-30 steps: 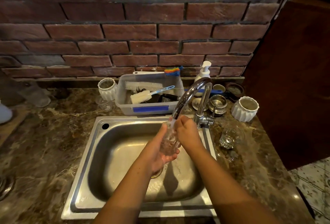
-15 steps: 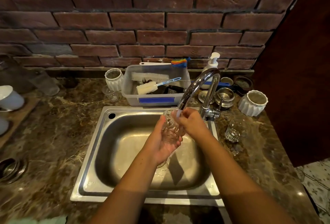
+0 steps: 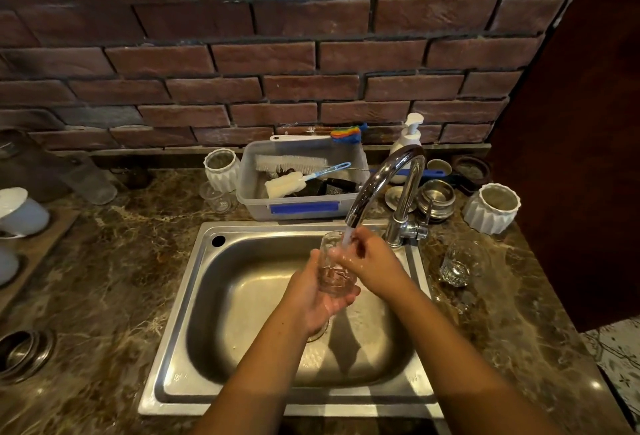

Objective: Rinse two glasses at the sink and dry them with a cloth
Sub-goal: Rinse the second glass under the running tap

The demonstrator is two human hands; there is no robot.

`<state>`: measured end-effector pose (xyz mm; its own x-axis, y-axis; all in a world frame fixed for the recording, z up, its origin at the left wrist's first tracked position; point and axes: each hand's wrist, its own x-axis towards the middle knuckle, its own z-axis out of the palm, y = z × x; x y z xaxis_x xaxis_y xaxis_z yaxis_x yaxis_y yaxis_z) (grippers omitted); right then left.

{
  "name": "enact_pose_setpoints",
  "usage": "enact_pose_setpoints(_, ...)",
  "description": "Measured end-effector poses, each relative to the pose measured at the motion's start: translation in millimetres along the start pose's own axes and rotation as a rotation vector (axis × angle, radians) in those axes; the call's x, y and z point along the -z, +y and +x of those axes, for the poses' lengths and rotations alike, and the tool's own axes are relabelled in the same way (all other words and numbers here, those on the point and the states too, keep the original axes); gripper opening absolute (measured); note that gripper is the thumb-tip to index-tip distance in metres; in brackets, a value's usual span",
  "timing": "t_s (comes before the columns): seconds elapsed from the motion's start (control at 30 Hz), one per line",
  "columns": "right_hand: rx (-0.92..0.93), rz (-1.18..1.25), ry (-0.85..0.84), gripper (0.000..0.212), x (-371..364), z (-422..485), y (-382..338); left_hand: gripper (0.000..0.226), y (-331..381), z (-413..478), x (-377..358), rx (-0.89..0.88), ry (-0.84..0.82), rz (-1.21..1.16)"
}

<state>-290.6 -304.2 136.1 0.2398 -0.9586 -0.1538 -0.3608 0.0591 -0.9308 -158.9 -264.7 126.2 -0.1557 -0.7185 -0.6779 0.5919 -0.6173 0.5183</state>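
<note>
White cups (image 3: 20, 209) are cut off at the worktop's (image 3: 104, 278) left edge. Over the sink (image 3: 194, 296), its stamped marks unreadable, the left hand (image 3: 311, 299) closes its grip round a glass (image 3: 334, 278) under the tap (image 3: 381, 174) stream, the right hand (image 3: 372, 263) pinching its rim; the second glass (image 3: 462, 263) stands rightward on the worktop.

One wide-angle camera, worn on the person's head, looks forward and steeply down from close above the sink (image 3: 242, 296), which sits mid-frame. The counter (image 3: 104, 278) spreads to both sides, a brick wall (image 3: 277, 53) fills the top, and forearms (image 3: 263, 358) enter from the bottom edge.
</note>
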Motion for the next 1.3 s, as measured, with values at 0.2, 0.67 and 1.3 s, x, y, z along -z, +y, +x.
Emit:
enact_pose_setpoints(0.2,-0.047,-0.018,0.204,0.032,-1.0,16.3,-4.7,0.062,-4.1,-3.3,-5.0,-0.015,-0.072,0.119)
enact_pose_setpoints(0.67,-0.013,0.128,-0.189,0.064,1.8,-8.5,-12.2,0.052,2.7,-5.5,-4.2,-0.019,-0.033,-0.224)
enact_pose_setpoints(1.3,0.045,0.184,-0.02,0.045,-6.0,-12.3,-1.4,0.051,-10.0,-3.4,-17.0,-0.023,-0.028,-0.209)
